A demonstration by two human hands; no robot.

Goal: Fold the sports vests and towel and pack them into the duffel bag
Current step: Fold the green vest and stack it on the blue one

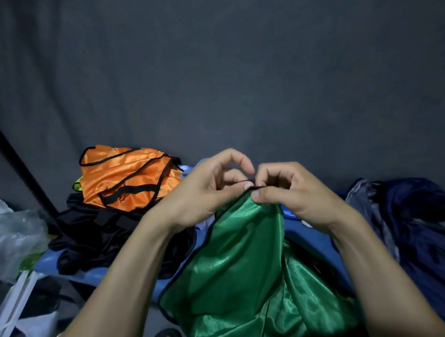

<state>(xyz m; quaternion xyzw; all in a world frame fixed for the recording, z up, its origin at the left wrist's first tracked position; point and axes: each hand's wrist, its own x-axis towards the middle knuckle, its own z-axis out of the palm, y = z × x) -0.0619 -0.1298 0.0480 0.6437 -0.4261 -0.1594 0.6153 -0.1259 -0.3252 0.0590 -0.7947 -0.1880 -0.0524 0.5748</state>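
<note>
A shiny green sports vest (243, 266) with black trim hangs in front of me, lifted off the blue surface (97, 275). My left hand (207, 192) and my right hand (288, 193) meet at its top edge, each pinching the black trim between thumb and fingers. An orange vest (122, 174) with black trim lies crumpled at the back left on a pile of black fabric (90, 236). A dark navy bag or cloth (412, 224) sits at the right; I cannot tell whether it is the duffel.
Clear plastic bags (12, 241) lie at the left edge, above a white frame-like object (14, 311). A dark pole (15, 160) slants up the left side. A grey cloth backdrop (236, 63) fills the rear. A sliver of yellow-green fabric (77, 186) peeks from under the orange vest.
</note>
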